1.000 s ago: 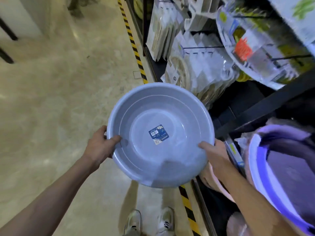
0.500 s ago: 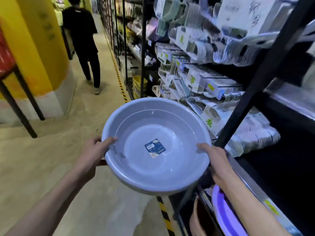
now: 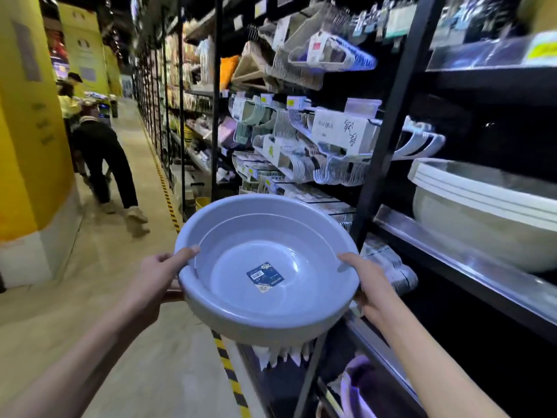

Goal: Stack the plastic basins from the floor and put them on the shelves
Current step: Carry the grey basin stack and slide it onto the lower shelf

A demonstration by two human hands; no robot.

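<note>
I hold a round blue-grey plastic basin (image 3: 241,257) in front of me at about waist height, with a blue label stuck on its bottom. My left hand (image 3: 156,276) grips its left rim, thumb over the edge. My right hand (image 3: 366,282) grips the right rim. The basin is level and open side up, just left of the black shelf upright (image 3: 388,122). On the shelf (image 3: 446,251) to the right sits a stack of white-grey basins (image 3: 482,215). A purple basin (image 3: 355,387) shows on the lower shelf, partly hidden.
Packs of clothes hangers (image 3: 331,146) hang on the racks beyond the upright. Yellow-black tape (image 3: 229,372) marks the floor along the shelf base. A person in dark clothes (image 3: 102,158) bends over in the aisle ahead on the left, beside a yellow pillar (image 3: 27,146).
My view has lifted from the floor up to the aisle and shelves. The basin stays in both hands and now sits beside the shelf with the white-grey basins.
</note>
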